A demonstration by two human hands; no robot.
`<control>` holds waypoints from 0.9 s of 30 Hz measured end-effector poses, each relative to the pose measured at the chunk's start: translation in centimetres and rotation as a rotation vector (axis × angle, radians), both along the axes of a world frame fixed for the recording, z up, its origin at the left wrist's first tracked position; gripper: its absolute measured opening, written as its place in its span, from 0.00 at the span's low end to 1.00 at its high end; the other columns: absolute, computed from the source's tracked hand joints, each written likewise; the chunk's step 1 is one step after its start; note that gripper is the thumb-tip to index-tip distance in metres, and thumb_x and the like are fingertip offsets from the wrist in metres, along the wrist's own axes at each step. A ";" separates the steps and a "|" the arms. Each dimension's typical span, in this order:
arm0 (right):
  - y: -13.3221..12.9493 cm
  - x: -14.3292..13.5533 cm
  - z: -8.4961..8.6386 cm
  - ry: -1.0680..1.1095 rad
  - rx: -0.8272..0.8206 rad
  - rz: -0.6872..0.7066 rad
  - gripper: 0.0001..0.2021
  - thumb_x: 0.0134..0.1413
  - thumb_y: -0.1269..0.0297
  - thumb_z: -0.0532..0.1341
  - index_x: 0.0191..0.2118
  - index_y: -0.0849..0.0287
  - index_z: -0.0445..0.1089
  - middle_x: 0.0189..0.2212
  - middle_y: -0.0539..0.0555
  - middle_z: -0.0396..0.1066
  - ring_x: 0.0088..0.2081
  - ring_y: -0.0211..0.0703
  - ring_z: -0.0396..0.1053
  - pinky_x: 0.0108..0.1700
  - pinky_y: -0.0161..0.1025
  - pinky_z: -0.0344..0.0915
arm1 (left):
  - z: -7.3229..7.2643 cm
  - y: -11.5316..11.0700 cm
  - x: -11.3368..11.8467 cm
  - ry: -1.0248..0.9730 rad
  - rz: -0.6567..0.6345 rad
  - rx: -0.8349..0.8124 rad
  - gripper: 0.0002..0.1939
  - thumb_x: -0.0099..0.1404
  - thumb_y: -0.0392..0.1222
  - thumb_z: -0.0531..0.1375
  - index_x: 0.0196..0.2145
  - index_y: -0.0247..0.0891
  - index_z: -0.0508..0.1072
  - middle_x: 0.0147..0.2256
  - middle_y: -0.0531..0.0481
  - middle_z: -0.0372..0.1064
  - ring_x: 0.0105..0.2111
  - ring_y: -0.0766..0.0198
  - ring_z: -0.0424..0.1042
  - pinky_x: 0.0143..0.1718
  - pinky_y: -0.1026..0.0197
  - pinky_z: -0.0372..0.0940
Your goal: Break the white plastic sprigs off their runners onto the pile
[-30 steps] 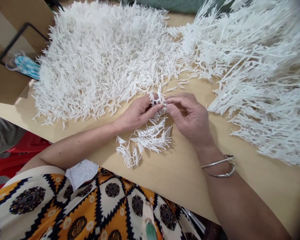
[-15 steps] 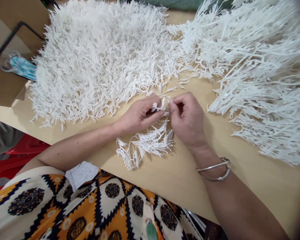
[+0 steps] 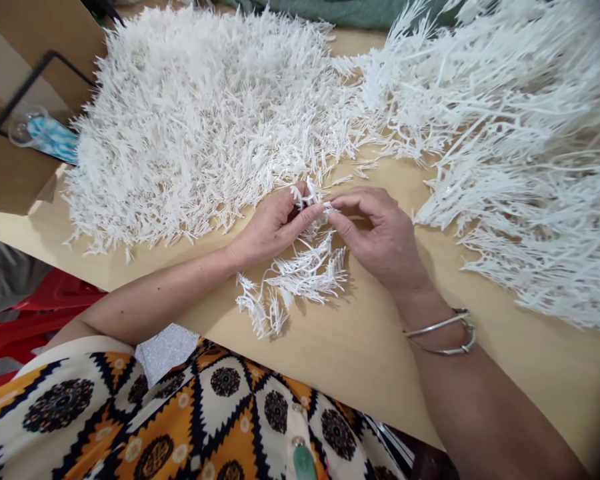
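Between my hands, over the table, is a white plastic plant sprig with thin branching tips. My left hand pinches it between thumb and fingers. From the right, my right hand meets it, thumb and forefinger closing on its end by the left thumb tip. Its exact shape is partly hidden by the fingers. Just below the hands, a branched white plastic sprig hangs or lies; whether it joins the held one I cannot tell.
A big heap of short white sprigs covers the back left. Longer white branches spread over the right. At far left stands a cardboard box with a clear cup and a blue-and-white packet beside it. A red stool shows below.
My right thumb and fingers have loosened from a tight curl and reach further left onto the sprig. The held sprig has shifted slightly left and up.
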State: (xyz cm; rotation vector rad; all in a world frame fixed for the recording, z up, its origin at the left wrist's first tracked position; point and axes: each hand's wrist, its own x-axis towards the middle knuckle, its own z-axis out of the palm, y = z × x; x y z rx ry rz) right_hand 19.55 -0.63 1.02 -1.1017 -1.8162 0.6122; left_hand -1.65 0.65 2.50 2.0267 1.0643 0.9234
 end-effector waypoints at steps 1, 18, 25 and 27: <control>0.0 0.0 -0.1 -0.006 -0.001 -0.002 0.03 0.63 0.62 0.68 0.42 0.51 0.77 0.42 0.53 0.80 0.47 0.51 0.77 0.53 0.54 0.72 | 0.0 0.0 0.0 0.000 0.000 -0.002 0.20 0.78 0.55 0.55 0.32 0.41 0.60 0.27 0.56 0.57 0.27 0.68 0.58 0.31 0.61 0.57; -0.4 -1.2 0.1 0.193 -0.177 -0.225 0.10 0.61 0.71 0.65 0.29 0.53 0.66 0.30 0.48 0.74 0.35 0.43 0.74 0.43 0.46 0.72 | 0.2 -0.3 0.2 -0.002 -0.293 0.173 0.13 0.79 0.44 0.55 0.34 0.40 0.65 0.33 0.51 0.66 0.34 0.67 0.67 0.37 0.61 0.65; -0.2 -0.6 0.1 0.255 -0.194 -0.194 0.09 0.70 0.54 0.62 0.40 0.52 0.74 0.37 0.51 0.80 0.41 0.43 0.79 0.51 0.47 0.76 | 0.1 -0.5 0.4 -0.088 -0.186 -0.014 0.14 0.78 0.50 0.57 0.37 0.38 0.68 0.31 0.53 0.65 0.30 0.69 0.64 0.33 0.63 0.63; -0.4 -0.6 0.4 0.281 -0.197 -0.141 0.10 0.72 0.53 0.61 0.47 0.52 0.75 0.43 0.52 0.81 0.46 0.44 0.79 0.56 0.48 0.75 | -0.2 -0.1 0.2 -0.199 -0.134 -0.137 0.15 0.78 0.52 0.57 0.39 0.38 0.70 0.32 0.52 0.68 0.31 0.69 0.67 0.35 0.63 0.65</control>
